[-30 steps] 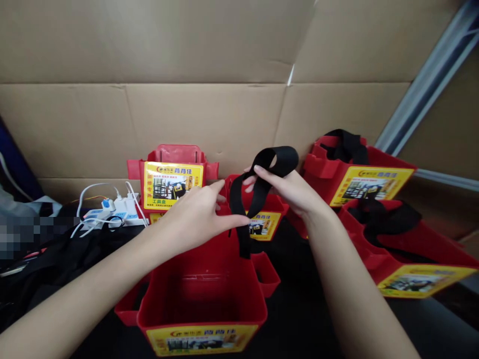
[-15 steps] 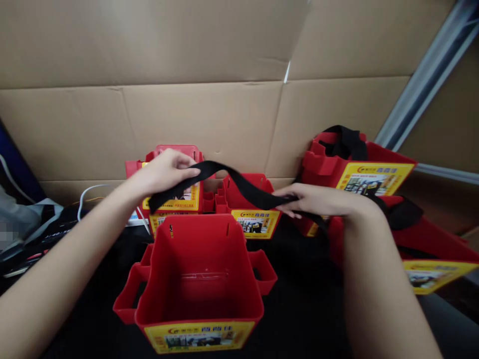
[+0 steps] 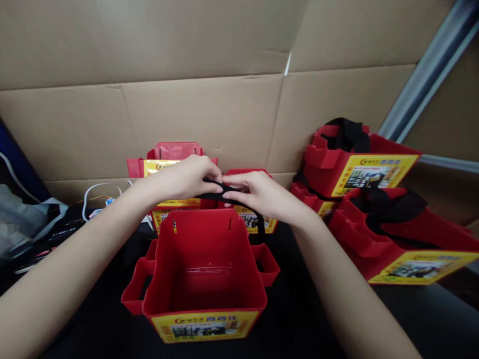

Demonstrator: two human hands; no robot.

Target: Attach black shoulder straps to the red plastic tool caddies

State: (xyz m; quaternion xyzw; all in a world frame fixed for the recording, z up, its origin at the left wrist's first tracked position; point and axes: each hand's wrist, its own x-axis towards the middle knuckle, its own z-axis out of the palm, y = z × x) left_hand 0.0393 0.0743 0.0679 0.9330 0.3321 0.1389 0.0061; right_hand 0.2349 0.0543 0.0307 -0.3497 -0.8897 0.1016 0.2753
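Observation:
My left hand (image 3: 196, 175) and my right hand (image 3: 254, 192) are close together, both closed on a black webbing strap (image 3: 220, 192). They hold it above the back wall of a red plastic bin (image 3: 202, 239). The strap's free end hangs down from my right hand behind that wall. The bin stands upright with its open top toward me, two slots in its back wall and a small loop-shaped holder on each side. A yellow printed label (image 3: 205, 326) covers its front. Nothing lies inside it.
Behind the bin, more red bins (image 3: 179, 148) with yellow labels stand against the cardboard wall (image 3: 202, 119). At right sit other bins (image 3: 389, 244) with black straps in them. Left of my arm are a white cable (image 3: 85, 199), a clock display (image 3: 63, 233) and a grey plastic bag (image 3: 18, 219).
My hands have come together along the strap; the right hand moved left and the left hand slightly right. The strap, stretched between them before, is now gathered.

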